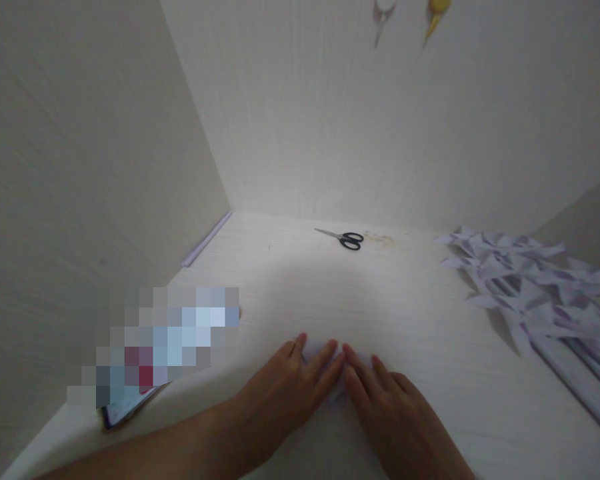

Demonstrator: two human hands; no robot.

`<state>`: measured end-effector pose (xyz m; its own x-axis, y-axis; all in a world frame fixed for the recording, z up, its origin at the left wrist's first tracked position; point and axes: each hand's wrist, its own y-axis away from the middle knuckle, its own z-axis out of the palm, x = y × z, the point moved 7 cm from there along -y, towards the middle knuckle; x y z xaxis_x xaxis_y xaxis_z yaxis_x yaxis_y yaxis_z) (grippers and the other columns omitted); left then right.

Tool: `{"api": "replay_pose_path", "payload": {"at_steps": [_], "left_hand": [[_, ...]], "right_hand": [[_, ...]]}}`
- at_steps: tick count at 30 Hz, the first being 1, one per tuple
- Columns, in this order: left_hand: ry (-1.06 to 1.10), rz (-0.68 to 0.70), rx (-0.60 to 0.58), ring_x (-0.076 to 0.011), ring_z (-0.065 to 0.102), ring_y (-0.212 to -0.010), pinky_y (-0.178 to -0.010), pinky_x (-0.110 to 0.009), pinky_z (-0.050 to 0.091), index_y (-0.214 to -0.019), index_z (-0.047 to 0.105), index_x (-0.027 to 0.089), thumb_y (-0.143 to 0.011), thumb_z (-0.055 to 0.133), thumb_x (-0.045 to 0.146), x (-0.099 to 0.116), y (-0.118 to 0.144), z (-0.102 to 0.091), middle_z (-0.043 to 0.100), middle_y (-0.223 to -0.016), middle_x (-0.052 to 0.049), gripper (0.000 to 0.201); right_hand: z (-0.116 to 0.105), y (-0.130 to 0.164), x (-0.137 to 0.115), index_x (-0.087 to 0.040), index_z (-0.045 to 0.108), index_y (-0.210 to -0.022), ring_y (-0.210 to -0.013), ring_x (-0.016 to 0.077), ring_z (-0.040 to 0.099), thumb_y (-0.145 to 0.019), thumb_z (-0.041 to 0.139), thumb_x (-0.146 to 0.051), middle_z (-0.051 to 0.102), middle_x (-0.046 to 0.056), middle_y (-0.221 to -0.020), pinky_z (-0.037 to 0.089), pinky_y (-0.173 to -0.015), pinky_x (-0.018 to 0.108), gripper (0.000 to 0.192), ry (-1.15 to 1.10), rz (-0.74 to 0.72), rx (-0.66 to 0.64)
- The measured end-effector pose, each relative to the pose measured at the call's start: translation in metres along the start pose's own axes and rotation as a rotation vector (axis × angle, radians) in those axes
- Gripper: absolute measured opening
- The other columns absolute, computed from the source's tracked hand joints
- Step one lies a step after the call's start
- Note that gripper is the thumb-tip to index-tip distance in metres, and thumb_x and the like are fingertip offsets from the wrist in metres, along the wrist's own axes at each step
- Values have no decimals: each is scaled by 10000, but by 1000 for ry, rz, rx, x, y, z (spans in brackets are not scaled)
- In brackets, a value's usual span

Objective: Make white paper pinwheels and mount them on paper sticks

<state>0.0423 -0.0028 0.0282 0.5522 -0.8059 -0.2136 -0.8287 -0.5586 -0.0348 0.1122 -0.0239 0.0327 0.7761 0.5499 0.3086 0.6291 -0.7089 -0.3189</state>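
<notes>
Both my hands lie flat on the pale tabletop, side by side, fingertips almost meeting. My left hand (290, 387) and my right hand (385, 410) press down on a small piece of white folded paper (316, 348), which shows only at its far edge beyond the fingertips; most of it is hidden under the palms. Black-handled scissors (344, 238) lie farther back on the table, well apart from both hands.
A pile of several folded white paper pinwheels on paper sticks (535, 287) fills the right side. A phone with a blurred screen (150, 353) lies at the left. Walls close off the left and back; two small items hang on the back wall (410, 17).
</notes>
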Motion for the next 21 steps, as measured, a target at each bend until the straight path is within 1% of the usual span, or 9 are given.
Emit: {"api": "replay_pose_path", "payload": {"at_steps": [3,5,7,9,12,14,18,21], "left_hand": [[9,-17,-36,-229,498,-1018,-766,-357,417,-1241,274,117,-782,375,153,2,-9,1,389,-1256,-168,471],[23,-32,-61,-231,486,-1033,-778,-367,416,-1224,303,90,-777,367,144,4,-13,2,412,-1233,-181,455],[29,-40,-44,-243,450,-1073,-793,-381,413,-1206,326,50,-763,366,124,6,-16,1,441,-1202,-196,452],[33,-60,-30,-248,441,-1079,-791,-382,419,-1197,339,33,-746,370,98,6,-16,1,469,-1173,-196,456],[39,-77,-20,-241,484,-1025,-791,-375,429,-1197,345,43,-730,384,77,5,-13,4,475,-1172,-176,469],[36,-81,-3,-236,512,-979,-789,-369,439,-1192,355,47,-725,401,85,5,-12,4,477,-1171,-165,471],[-17,-174,15,-247,556,-894,-699,-352,484,-1100,472,68,-741,413,111,3,-15,6,545,-1072,-147,367],[-89,-240,51,-246,580,-842,-646,-336,502,-1017,539,79,-754,410,108,5,-19,6,579,-985,-141,295]], "right_hand": [[0,-3,0,-119,522,-996,-797,213,613,-714,301,-4,616,116,-1008,507,-565,301,376,4,6,-8],[0,-4,1,-104,510,-1023,-803,214,611,-717,325,-17,607,131,-1020,504,-573,298,368,3,15,-27],[1,-5,1,-100,503,-1044,-811,216,608,-702,363,-34,596,128,-1043,503,-587,297,376,-14,26,-60],[2,-5,1,-101,502,-1050,-828,223,602,-673,389,-42,582,120,-1071,502,-606,303,398,-38,35,-89],[3,-3,4,-104,502,-1032,-860,220,593,-628,377,-7,570,117,-1091,503,-636,313,434,-76,62,-114],[5,-2,8,-107,508,-1000,-850,201,599,-617,359,11,585,120,-1066,507,-639,302,427,-112,95,-122],[7,-2,12,-121,538,-913,-795,184,617,-645,354,11,619,130,-990,518,-606,284,351,-118,128,-130],[7,-5,9,-85,552,-931,-768,203,623,-624,361,27,627,161,-958,523,-575,295,378,-35,129,-99]]}}
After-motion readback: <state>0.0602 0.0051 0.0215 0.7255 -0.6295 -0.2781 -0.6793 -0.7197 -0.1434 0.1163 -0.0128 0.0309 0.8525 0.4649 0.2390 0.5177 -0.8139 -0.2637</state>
